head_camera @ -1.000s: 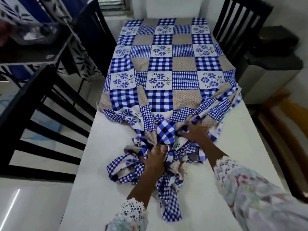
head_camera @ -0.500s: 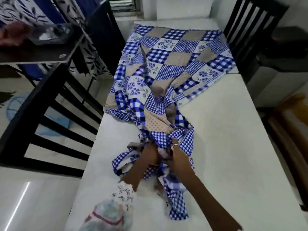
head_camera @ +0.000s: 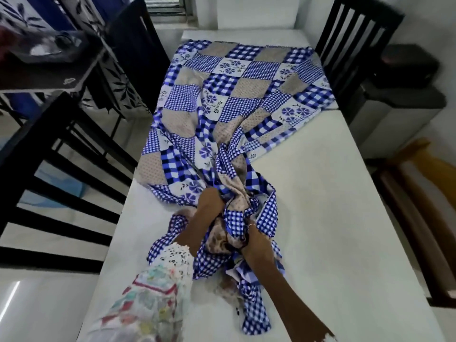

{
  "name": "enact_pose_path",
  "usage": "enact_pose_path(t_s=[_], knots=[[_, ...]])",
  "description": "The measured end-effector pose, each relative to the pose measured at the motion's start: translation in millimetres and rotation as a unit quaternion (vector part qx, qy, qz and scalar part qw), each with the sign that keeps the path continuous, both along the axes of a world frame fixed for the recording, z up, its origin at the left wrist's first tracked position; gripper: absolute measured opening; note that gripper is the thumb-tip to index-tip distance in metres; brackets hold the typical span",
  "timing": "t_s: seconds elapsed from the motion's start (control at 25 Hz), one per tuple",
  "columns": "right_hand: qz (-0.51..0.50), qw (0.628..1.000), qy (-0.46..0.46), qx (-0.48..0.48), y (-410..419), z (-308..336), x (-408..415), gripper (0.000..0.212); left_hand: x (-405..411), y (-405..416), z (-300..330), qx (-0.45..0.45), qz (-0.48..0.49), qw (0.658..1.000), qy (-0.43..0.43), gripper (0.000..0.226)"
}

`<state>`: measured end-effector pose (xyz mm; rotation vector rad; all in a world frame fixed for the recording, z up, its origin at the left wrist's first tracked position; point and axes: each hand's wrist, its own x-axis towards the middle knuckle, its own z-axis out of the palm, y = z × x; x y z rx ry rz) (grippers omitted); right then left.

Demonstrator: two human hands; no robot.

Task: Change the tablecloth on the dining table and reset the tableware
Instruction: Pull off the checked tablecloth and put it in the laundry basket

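Pulled closer and bunched since before: blue checked patchwork cloth [head_camera: 237,99]. Gripped tight by left hand [head_camera: 209,201] and right hand [head_camera: 256,240], likely for dragging off white table [head_camera: 333,218].

Left hand [head_camera: 209,202] at centre frame, fingers curled into bunched fabric, forearm rising from a patterned sleeve [head_camera: 153,292] at lower left. Right hand [head_camera: 256,243] just below and right, likewise gripping, ring visible, bare forearm entering from lower right.

White table [head_camera: 328,218] bears a bunched patchwork tablecloth [head_camera: 237,95].
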<state>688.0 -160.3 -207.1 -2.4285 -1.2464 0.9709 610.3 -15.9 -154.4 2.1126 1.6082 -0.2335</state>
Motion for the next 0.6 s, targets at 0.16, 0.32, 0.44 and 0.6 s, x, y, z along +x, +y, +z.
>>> enact_pose_path(t_s=[0.16, 0.32, 0.44, 0.6], knots=[[0.004, 1.0, 0.017, -0.018, 2.3, 0.2, 4.0, 0.022, 10.8, -12.9, 52.9, -0.08, -0.209, 0.974, -0.039, 0.025], [0.079, 0.987, 0.082, 0.114, 2.6, 23.8, 35.0, 0.03, -8.4, -43.7, 42.9, -0.281, -0.224, 0.933, -0.015, 0.074], [0.08, 0.957, 0.25, -0.122, 21.8, 63.0, 87.3, 0.061, -12.3, -80.4, 4.6, -0.099, -0.19, 0.975, 0.064, 0.095], [0.02, 0.995, -0.062, 0.078, 84.3, 69.1, 90.1, 0.078, -8.5, -96.2, -10.8, -0.025, -0.162, 0.982, 0.098, 0.092]])
